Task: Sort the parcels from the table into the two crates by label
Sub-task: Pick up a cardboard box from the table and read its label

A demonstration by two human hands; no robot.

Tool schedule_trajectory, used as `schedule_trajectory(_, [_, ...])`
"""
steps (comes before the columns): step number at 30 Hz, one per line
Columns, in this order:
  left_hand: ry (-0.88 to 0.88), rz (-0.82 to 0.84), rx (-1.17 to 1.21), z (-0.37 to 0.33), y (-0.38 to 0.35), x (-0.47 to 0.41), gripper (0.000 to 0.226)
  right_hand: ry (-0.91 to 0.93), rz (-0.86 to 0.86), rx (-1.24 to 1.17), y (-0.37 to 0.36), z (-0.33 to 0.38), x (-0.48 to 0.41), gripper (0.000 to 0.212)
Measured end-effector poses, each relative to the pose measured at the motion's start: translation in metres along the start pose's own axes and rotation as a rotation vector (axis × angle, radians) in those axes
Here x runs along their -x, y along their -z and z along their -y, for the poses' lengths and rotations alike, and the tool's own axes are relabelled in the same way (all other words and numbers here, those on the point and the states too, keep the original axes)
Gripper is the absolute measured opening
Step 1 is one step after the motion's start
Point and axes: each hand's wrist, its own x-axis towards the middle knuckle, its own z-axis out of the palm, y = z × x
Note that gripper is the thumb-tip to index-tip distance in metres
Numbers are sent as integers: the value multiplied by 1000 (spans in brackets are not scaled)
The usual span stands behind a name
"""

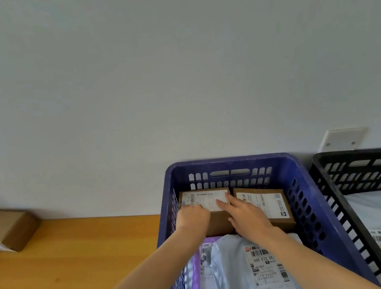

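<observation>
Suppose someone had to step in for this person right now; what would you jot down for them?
Right hand lies flat-fingered on the label of the left cardboard box in the blue crate; left hand is on its left edge, grip unclear.
Done: second box and plastic mailers in that crate, white mailer in the black crate.
Left: cardboard boxes on the table.

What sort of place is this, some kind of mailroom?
Likely a small parcel-sorting corner: a blue crate and a black crate hold labelled parcels, and cardboard boxes wait on a wooden table.
</observation>
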Motion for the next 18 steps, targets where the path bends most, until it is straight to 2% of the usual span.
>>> schedule_trajectory(10, [-29,167,131,0,-14,-9,66,-10,54,72,-12,6,-6,64])
schedule_trajectory(16, [-63,198,157,3,-18,-6,71,-52,86,38,-15,13,0,63])
schedule_trajectory(18, [-68,175,178,2,-17,-6,64,-65,105,26,-14,14,4,64])
